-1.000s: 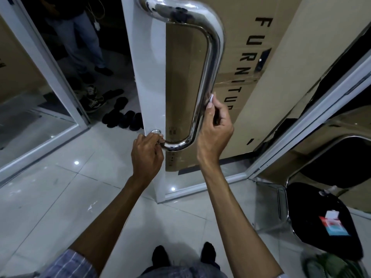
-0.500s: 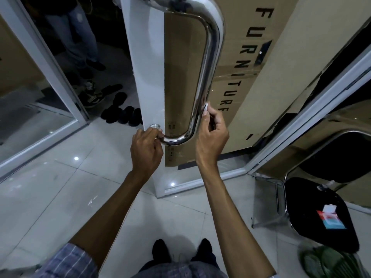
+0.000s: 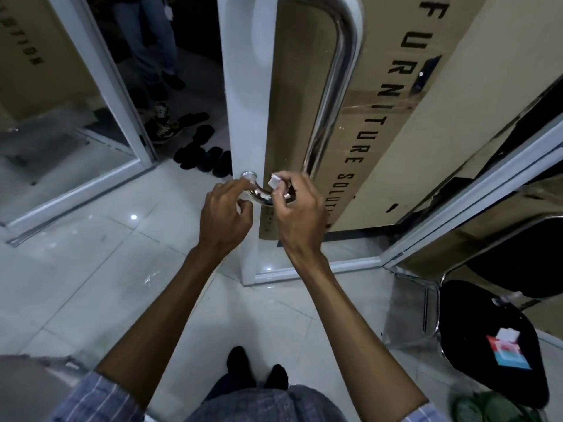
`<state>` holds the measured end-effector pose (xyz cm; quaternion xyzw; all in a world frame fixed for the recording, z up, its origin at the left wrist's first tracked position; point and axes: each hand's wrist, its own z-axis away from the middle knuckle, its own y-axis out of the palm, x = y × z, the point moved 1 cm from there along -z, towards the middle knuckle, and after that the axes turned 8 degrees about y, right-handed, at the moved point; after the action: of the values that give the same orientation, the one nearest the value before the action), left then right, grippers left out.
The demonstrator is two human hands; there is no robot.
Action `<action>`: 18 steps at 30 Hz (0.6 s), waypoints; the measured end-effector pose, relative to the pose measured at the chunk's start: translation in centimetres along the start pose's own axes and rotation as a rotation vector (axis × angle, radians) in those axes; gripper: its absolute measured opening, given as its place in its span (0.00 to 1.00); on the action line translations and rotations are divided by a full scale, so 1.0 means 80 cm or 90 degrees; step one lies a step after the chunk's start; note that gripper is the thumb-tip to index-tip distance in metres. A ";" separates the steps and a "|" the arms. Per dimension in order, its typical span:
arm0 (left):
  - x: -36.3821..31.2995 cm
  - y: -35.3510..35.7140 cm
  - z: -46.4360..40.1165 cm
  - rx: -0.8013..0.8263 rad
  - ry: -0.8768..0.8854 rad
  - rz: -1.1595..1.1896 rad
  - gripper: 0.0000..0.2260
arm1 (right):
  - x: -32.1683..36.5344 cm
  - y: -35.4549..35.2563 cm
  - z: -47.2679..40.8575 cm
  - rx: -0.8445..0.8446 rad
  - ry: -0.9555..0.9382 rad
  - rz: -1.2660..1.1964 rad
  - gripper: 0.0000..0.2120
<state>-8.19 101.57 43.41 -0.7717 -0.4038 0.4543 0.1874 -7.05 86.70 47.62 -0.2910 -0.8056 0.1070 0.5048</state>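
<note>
Your right hand (image 3: 300, 214) pinches a small white folded scrap (image 3: 274, 181) at its fingertips, right at the lower bend of the long, mirror-bright chrome tube door handle (image 3: 338, 86). Your left hand (image 3: 227, 214) curls just beside that bend, but I cannot tell whether it grips the bar. Behind the white-framed glass door (image 3: 246, 86), a tall brown cardboard box (image 3: 396, 166) reads "FURNITURE SOLUTI" in black capitals.

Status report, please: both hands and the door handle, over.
Right hand pinches small white flat piece at lower bend of curved chrome steel door handle. Left hand at its lower mount, grip unclear. Nothing blocks them.
</note>
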 end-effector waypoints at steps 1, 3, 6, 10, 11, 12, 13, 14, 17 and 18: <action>0.002 -0.005 0.004 -0.003 -0.001 -0.008 0.17 | 0.002 0.005 0.002 0.018 -0.012 0.003 0.08; 0.007 -0.011 0.008 -0.005 -0.009 -0.011 0.16 | 0.007 0.014 0.003 0.044 -0.035 0.019 0.08; 0.020 -0.023 0.012 -0.003 -0.024 -0.024 0.15 | 0.022 0.031 0.008 0.081 -0.064 0.017 0.07; 0.042 -0.040 0.003 -0.002 -0.027 -0.028 0.15 | 0.036 0.059 0.008 0.104 -0.063 0.011 0.07; 0.050 -0.046 -0.001 -0.002 -0.029 -0.029 0.15 | 0.040 0.070 0.009 0.108 -0.064 0.012 0.07; 0.059 -0.050 -0.006 -0.001 -0.030 -0.030 0.15 | 0.043 0.079 0.009 0.110 -0.066 0.015 0.07; 0.063 -0.053 -0.009 0.002 -0.026 -0.030 0.15 | 0.046 0.085 0.010 0.110 -0.071 0.015 0.07; 0.071 -0.058 -0.014 0.007 -0.026 -0.023 0.15 | 0.050 0.095 0.009 0.108 -0.076 0.014 0.07; 0.099 -0.073 -0.033 0.025 -0.023 0.027 0.17 | 0.069 0.132 0.009 0.102 -0.068 0.004 0.07; 0.108 -0.077 -0.038 0.027 -0.012 0.041 0.16 | 0.073 0.144 0.009 0.104 -0.066 0.002 0.07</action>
<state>-6.08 112.37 44.27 -0.7759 -0.3708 0.4757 0.1853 -5.41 99.48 46.27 -0.2442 -0.8187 0.1878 0.4846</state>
